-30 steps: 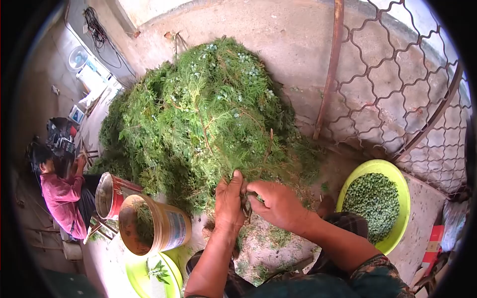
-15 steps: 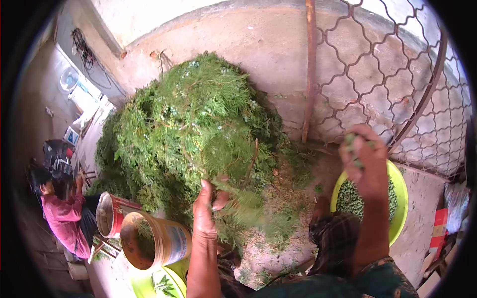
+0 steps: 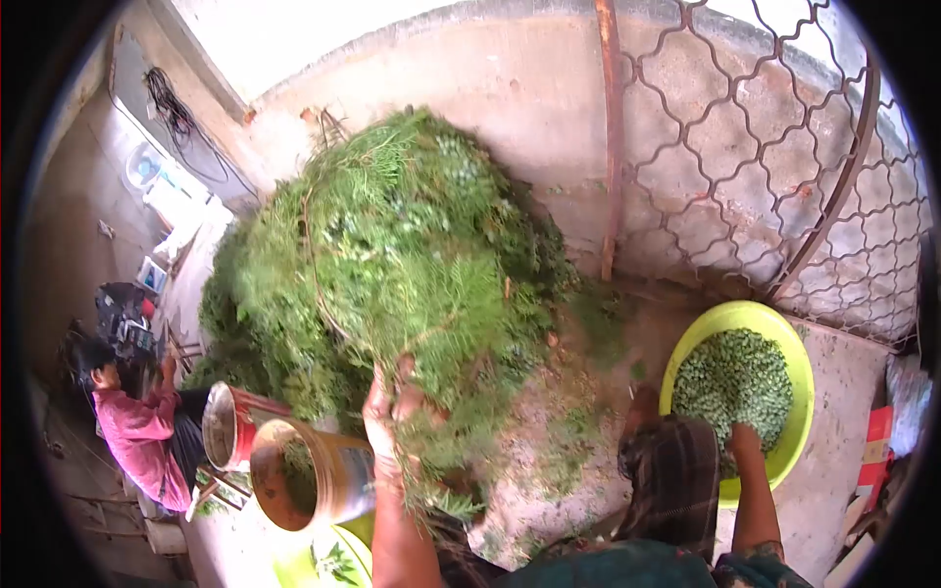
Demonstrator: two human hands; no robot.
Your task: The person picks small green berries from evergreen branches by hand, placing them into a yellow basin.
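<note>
My left hand (image 3: 385, 412) is closed round the lower end of a leafy evergreen branch (image 3: 323, 284), whose feathery sprays reach up over a large heap of similar green foliage (image 3: 461, 196). Pale bluish-green cones dot the heap. On the right, my right hand (image 3: 747, 439) is down in a yellow-green tub (image 3: 806, 377), among many small green cones (image 3: 735, 372). Its fingers are hidden, so whether they hold anything does not show.
Left of my legs stand a yellowish bucket (image 3: 328, 480) with some greenery, a red bucket (image 3: 233, 416) and another yellow-green tub (image 3: 294, 563). A person in a pink top (image 3: 142, 431) sits at far left. A metal lattice (image 3: 730, 147) leans at the wall.
My right hand has dropped from above the tub, where it held green cones, down into the tub. A long branch in my left hand now spreads up and left across the heap.
</note>
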